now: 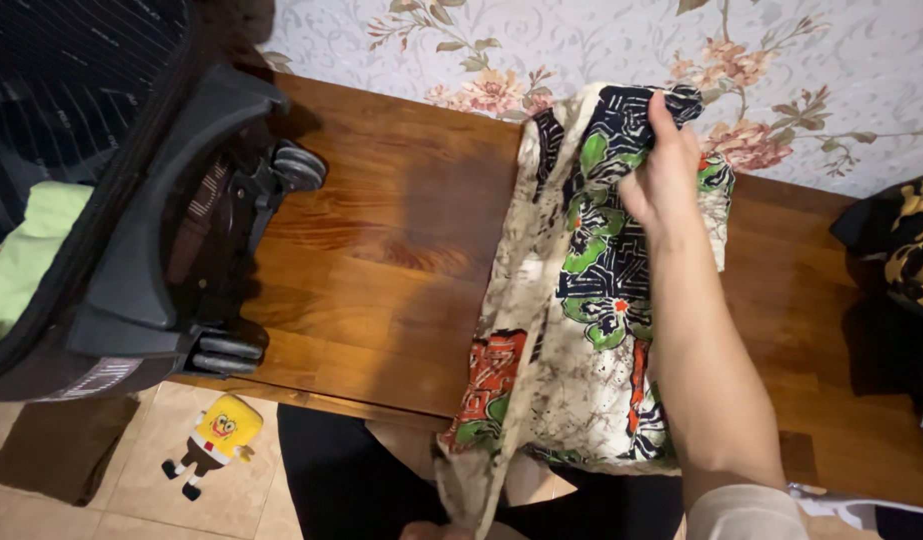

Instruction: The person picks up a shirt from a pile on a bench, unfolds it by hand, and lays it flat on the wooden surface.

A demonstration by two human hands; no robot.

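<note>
One patterned garment (591, 300), one suitcase (131, 220), one yellow plush toy (216, 435), one camouflage cloth (906, 250).

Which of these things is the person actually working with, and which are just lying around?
In hand:
- patterned cloth, spread over the wooden table
- right hand, gripping the cloth's far end
- left hand, barely visible at the cloth's near end

Lying about:
- open black suitcase
- yellow plush toy on the floor
- black-and-yellow garment

Bare worktop (381, 260) between suitcase (131, 220) and cloth (581, 300): wide open lane, a hand passes freely. Suitcase blocks left edge, wheels (299, 166) jutting over the wood. Dark clothes (896, 260) block far right. Wall (581, 40) closes the back. Narrow free strip right of cloth.
</note>
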